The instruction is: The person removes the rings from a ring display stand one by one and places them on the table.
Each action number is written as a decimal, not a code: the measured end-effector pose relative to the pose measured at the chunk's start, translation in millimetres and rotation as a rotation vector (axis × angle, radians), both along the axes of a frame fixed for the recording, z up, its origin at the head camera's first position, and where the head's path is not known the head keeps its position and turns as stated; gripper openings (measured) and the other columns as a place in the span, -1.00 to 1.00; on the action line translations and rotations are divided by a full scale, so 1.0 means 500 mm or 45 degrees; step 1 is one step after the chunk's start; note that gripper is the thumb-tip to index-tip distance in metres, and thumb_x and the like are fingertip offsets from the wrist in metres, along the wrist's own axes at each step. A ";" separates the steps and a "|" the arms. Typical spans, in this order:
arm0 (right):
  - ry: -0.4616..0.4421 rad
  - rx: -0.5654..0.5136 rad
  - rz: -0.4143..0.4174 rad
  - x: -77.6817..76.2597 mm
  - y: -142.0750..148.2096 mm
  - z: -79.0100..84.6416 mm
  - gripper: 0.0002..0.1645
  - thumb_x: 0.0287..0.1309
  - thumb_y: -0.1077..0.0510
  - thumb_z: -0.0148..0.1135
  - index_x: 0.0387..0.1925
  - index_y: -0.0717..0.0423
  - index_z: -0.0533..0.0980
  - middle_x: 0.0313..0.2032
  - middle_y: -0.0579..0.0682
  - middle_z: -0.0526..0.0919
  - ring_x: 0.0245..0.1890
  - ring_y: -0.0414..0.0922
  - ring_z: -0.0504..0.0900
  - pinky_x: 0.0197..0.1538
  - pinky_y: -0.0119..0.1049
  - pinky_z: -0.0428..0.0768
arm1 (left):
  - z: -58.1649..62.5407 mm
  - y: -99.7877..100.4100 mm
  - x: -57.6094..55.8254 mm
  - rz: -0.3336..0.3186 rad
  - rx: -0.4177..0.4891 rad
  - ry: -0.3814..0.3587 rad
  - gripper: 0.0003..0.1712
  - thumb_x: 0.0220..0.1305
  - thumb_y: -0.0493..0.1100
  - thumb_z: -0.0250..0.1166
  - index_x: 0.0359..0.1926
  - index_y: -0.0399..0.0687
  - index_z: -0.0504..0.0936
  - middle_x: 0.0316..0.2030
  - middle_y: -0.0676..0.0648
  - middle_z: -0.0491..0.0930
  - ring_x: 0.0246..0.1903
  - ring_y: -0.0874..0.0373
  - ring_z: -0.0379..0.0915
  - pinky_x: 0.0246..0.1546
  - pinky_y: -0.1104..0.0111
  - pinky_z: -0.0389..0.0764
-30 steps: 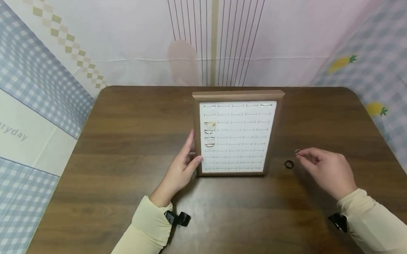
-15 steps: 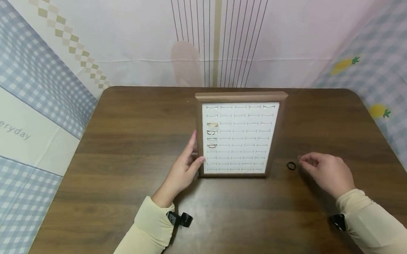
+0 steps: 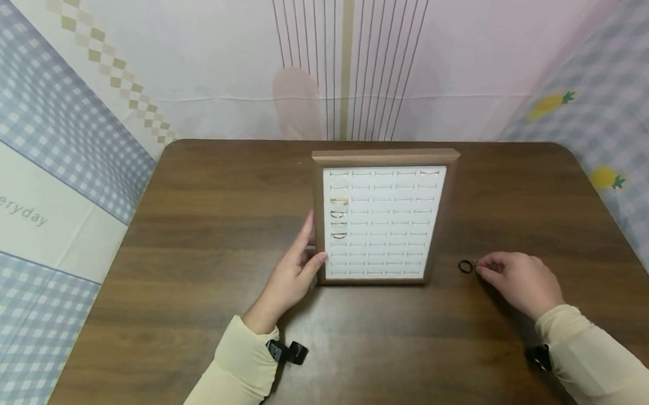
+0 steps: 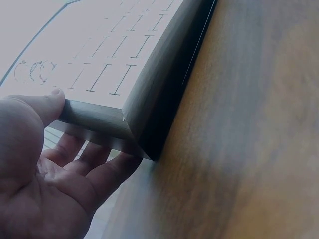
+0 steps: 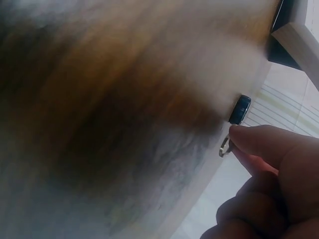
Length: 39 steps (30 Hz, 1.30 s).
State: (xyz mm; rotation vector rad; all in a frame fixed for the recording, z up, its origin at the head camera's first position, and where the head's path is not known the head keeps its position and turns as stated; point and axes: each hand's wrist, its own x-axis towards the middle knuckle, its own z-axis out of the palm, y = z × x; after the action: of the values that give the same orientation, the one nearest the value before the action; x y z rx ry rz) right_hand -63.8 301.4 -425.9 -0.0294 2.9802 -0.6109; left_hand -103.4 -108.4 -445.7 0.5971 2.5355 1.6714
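Observation:
A wood-framed ring display board (image 3: 385,159) with a white slotted panel stands tilted back on the table. Several rings (image 3: 339,235) sit in the slots of its left column. My left hand (image 3: 284,284) grips the left side of the frame, thumb over the front and fingers behind, as the left wrist view also shows. Out to the right, my right hand (image 3: 524,283) pinches a thin metallic ring (image 5: 225,147) between thumb and forefinger, low over the table. Close beside those fingertips a black ring (image 3: 466,267) lies on the wood; its dark band (image 5: 240,109) shows in the right wrist view.
The brown wooden table (image 3: 206,232) has rounded far corners. Behind it hangs a pale patterned cloth (image 3: 215,56), with blue checked cloth (image 3: 92,116) at the left and another checked cloth (image 3: 614,105) at the right. Each wrist wears a small black camera (image 3: 287,351).
My right hand has come nearer to me and slightly left with the thin ring, closer to the black one. The left hand keeps its grip on the frame; the head view has shifted a little.

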 end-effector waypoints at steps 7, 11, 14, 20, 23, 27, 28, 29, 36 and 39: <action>-0.045 0.019 0.015 0.003 0.004 0.007 -0.76 0.30 0.04 0.30 -0.17 0.08 0.75 -0.24 0.09 0.79 -0.34 0.02 0.72 -0.45 -0.13 0.60 | 0.006 0.003 -0.004 -0.003 0.000 0.009 -0.09 0.47 -0.20 0.20 0.62 0.12 -0.14 0.22 -0.39 0.45 0.10 -0.18 0.57 0.06 0.10 0.65; -0.062 0.023 0.018 0.003 0.003 0.011 -0.75 0.28 0.02 0.31 -0.15 0.07 0.75 -0.21 0.11 0.78 -0.27 0.08 0.73 -0.40 -0.06 0.62 | 0.008 0.004 -0.002 0.002 -0.002 0.015 -0.08 0.47 -0.18 0.20 0.63 0.14 -0.14 0.21 -0.40 0.46 0.10 -0.18 0.56 0.07 0.09 0.64; -0.051 0.019 0.018 0.006 0.003 0.013 -0.75 0.27 0.02 0.33 -0.14 0.06 0.75 -0.20 0.10 0.78 -0.25 0.10 0.73 -0.36 -0.01 0.64 | 0.006 0.004 -0.001 0.000 0.007 0.029 -0.08 0.47 -0.18 0.20 0.63 0.19 -0.15 0.19 -0.38 0.47 0.09 -0.17 0.57 0.07 0.10 0.64; 0.032 -0.012 0.001 0.017 -0.003 0.026 -0.78 0.26 0.00 0.36 -0.17 0.01 0.74 -0.28 0.04 0.79 -0.36 -0.02 0.70 -0.43 -0.10 0.59 | 0.003 0.001 0.000 -0.004 0.006 0.031 -0.09 0.47 -0.20 0.21 0.62 0.18 -0.11 0.17 -0.37 0.49 0.08 -0.17 0.57 0.08 0.09 0.64; 0.139 -0.018 0.008 0.019 -0.011 0.039 -0.82 0.25 0.05 0.38 -0.19 0.03 0.74 -0.36 0.01 0.77 -0.47 -0.14 0.62 -0.52 -0.24 0.49 | 0.005 0.000 0.001 -0.003 0.002 0.023 -0.10 0.47 -0.20 0.20 0.62 0.18 -0.11 0.18 -0.37 0.48 0.09 -0.17 0.56 0.09 0.08 0.63; 0.280 -0.028 0.033 0.021 -0.035 0.061 -0.84 0.21 0.10 0.41 -0.19 0.04 0.73 -0.49 -0.07 0.72 -0.62 -0.26 0.46 -0.60 -0.34 0.36 | 0.006 -0.002 0.002 -0.001 0.000 0.014 -0.10 0.48 -0.19 0.20 0.62 0.18 -0.11 0.20 -0.37 0.48 0.10 -0.18 0.55 0.10 0.07 0.62; 0.313 -0.030 0.039 0.022 -0.043 0.067 -0.85 0.20 0.10 0.42 -0.20 0.03 0.73 -0.55 -0.12 0.67 -0.67 -0.28 0.40 -0.62 -0.36 0.33 | 0.006 -0.003 0.002 -0.001 0.001 0.014 -0.10 0.48 -0.19 0.20 0.62 0.18 -0.11 0.19 -0.37 0.48 0.10 -0.18 0.55 0.10 0.07 0.62; 0.344 -0.040 0.045 0.022 -0.052 0.073 -0.85 0.19 0.09 0.43 -0.20 0.01 0.73 -0.61 -0.16 0.61 -0.70 -0.30 0.34 -0.64 -0.37 0.29 | 0.006 -0.003 0.002 -0.001 0.000 0.014 -0.10 0.47 -0.19 0.20 0.62 0.18 -0.11 0.19 -0.37 0.48 0.10 -0.17 0.55 0.10 0.07 0.62; 0.516 -0.112 0.135 0.017 -0.117 0.113 -0.86 0.10 0.12 0.50 -0.25 -0.04 0.74 -0.77 -0.28 0.19 -0.77 -0.36 0.05 -0.71 -0.41 0.11 | 0.003 -0.003 0.003 0.002 -0.006 0.021 -0.10 0.47 -0.19 0.20 0.62 0.19 -0.11 0.22 -0.36 0.48 0.10 -0.15 0.56 0.11 0.08 0.62; 0.572 -0.107 0.175 0.009 -0.139 0.125 -0.86 0.07 0.15 0.52 -0.28 -0.03 0.74 -0.76 -0.29 0.16 -0.77 -0.37 0.03 -0.70 -0.44 0.10 | 0.002 -0.003 0.003 0.000 -0.008 0.021 -0.10 0.48 -0.19 0.20 0.62 0.19 -0.12 0.25 -0.36 0.46 0.11 -0.15 0.56 0.12 0.09 0.61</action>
State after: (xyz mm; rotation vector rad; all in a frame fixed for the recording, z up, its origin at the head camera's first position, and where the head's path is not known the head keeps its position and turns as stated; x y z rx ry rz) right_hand -59.4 232.1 -363.3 -0.4296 3.3330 -0.8042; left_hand -101.6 -109.7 -444.6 0.6130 2.5504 1.6650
